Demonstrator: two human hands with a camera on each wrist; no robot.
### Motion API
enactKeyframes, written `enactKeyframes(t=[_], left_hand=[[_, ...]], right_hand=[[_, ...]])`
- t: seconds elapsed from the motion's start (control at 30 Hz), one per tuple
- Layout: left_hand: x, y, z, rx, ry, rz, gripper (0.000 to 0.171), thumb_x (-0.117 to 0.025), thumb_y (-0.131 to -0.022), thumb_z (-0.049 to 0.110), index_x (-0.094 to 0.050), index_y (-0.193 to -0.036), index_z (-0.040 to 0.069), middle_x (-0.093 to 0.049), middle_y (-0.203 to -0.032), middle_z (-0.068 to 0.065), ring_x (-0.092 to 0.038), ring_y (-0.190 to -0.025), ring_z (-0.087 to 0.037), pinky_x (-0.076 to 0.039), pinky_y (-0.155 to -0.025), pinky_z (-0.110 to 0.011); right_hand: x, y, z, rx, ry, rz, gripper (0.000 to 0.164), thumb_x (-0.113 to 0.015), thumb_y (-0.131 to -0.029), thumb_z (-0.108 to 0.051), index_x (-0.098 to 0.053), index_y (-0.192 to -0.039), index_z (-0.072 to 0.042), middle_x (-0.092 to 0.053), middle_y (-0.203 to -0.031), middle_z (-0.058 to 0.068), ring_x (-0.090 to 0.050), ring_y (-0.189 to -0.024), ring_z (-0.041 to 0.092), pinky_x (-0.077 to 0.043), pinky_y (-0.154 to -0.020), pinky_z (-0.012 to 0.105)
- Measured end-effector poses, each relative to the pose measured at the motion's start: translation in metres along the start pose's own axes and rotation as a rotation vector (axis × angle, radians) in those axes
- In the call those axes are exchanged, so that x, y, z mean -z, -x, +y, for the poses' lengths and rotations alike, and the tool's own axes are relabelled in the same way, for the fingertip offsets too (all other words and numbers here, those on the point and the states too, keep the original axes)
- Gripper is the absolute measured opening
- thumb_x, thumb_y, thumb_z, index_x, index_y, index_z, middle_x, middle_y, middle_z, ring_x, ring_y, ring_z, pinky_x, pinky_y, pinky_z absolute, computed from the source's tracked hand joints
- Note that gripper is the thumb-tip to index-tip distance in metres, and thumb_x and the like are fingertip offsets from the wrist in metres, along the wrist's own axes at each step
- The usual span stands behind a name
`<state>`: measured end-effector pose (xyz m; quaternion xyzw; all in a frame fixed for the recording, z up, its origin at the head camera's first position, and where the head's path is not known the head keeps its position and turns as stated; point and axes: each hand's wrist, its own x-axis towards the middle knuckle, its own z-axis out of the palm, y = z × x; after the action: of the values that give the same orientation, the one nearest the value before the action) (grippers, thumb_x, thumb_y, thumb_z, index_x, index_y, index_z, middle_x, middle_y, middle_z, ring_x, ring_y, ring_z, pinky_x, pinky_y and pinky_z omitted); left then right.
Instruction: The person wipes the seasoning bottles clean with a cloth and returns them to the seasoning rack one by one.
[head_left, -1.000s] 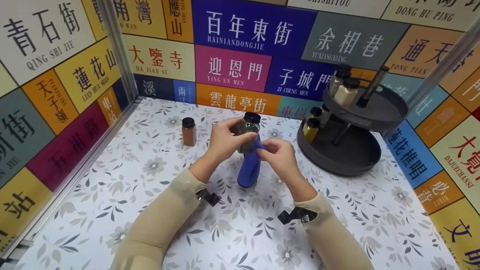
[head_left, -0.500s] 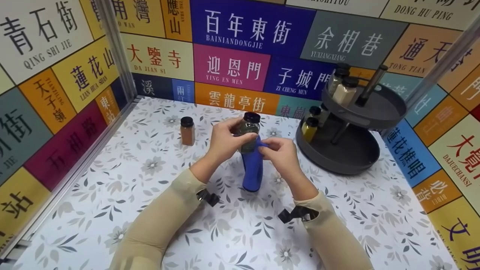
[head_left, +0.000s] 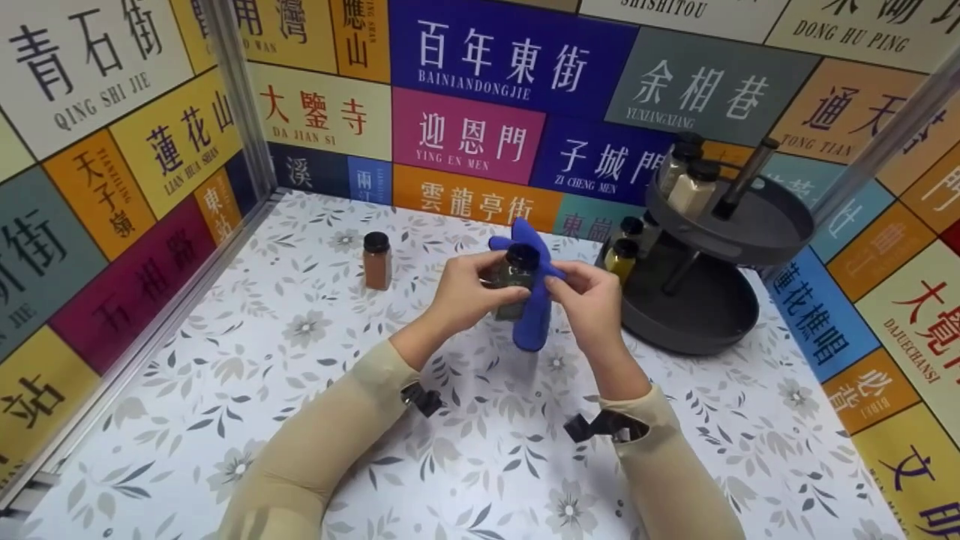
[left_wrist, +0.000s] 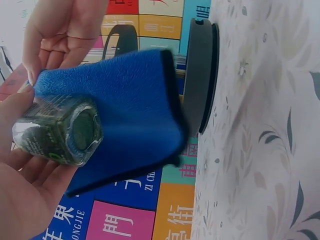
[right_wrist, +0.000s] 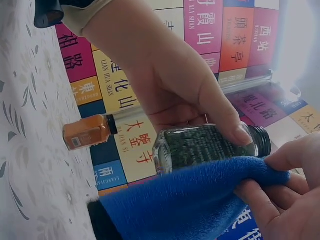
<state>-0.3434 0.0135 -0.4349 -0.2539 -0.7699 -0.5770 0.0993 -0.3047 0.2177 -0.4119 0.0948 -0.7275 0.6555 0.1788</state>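
My left hand grips a small clear jar of dark green flakes with a black lid, held up above the table. A blue cloth with black edging hangs against the jar's right side. My right hand pinches the cloth between thumb and fingers, close by the jar's lid, as the right wrist view shows. In the head view part of the cloth sticks up behind the lid and the rest drops below the jar. The left wrist view looks at the jar's base.
A jar of orange-brown powder stands on the table at back left. On the right is a dark two-tier round rack, with a pale-filled jar above and a yellow-filled jar below. Sign-covered walls enclose the table.
Both hands, with the jar and cloth, have shifted slightly right and nearer. The cloth, which hung below the jar, now also rises behind its lid.
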Motion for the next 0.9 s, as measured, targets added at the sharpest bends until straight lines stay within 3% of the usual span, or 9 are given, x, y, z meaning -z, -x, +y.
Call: enactKeyframes(t=[0.13,0.3,0.5,0.73,0.9], left_hand=[[0.003,0.001,-0.001,0.022,-0.015,-0.021,0.052,-0.09,-0.086,0.039,-0.076,-0.133,0.021,-0.08,-0.117,0.003,-0.074,-0.097,-0.011,-0.063,-0.087,-0.032],[0.006,-0.001,-0.003,0.01,-0.04,-0.053,0.053,-0.09,-0.087,0.037,-0.075,-0.135,0.02,-0.078,-0.124,0.002,-0.074,-0.1,-0.012,-0.063,-0.088,-0.032],[0.006,-0.005,-0.007,0.0,-0.025,-0.09,0.055,-0.088,-0.088,0.037,-0.074,-0.136,0.016,-0.078,-0.121,-0.002,-0.069,-0.091,-0.015,-0.06,-0.081,-0.03],[0.008,-0.008,-0.003,-0.025,-0.01,-0.046,0.056,-0.087,-0.09,0.037,-0.072,-0.138,0.013,-0.078,-0.113,-0.005,-0.069,-0.087,-0.014,-0.059,-0.077,-0.029],[0.017,-0.007,-0.006,-0.019,-0.016,0.03,0.057,-0.087,-0.089,0.038,-0.072,-0.138,0.013,-0.079,-0.109,-0.006,-0.072,-0.089,-0.016,-0.061,-0.08,-0.032]], right_hand=[[-0.002,-0.001,0.005,0.015,0.017,-0.02,0.021,-0.069,-0.095,0.008,-0.077,-0.115,0.009,-0.081,-0.104,0.017,-0.079,-0.089,0.012,-0.065,-0.08,0.028],[-0.008,-0.001,0.013,0.016,0.126,-0.08,0.024,-0.069,-0.099,0.001,-0.077,-0.122,0.004,-0.078,-0.116,0.023,-0.08,-0.099,0.017,-0.064,-0.085,0.027],[-0.009,-0.002,0.02,0.003,0.15,-0.099,0.024,-0.067,-0.1,0.003,-0.076,-0.122,0.005,-0.078,-0.118,0.025,-0.08,-0.101,0.023,-0.064,-0.083,0.027],[-0.009,0.0,0.027,-0.074,0.181,-0.164,0.02,-0.069,-0.098,0.0,-0.077,-0.115,0.004,-0.08,-0.112,0.022,-0.08,-0.095,0.017,-0.065,-0.081,0.028],[-0.019,0.0,0.034,-0.125,0.175,-0.21,0.018,-0.07,-0.094,-0.001,-0.079,-0.11,0.003,-0.081,-0.104,0.02,-0.081,-0.092,0.026,-0.066,-0.079,0.031]])
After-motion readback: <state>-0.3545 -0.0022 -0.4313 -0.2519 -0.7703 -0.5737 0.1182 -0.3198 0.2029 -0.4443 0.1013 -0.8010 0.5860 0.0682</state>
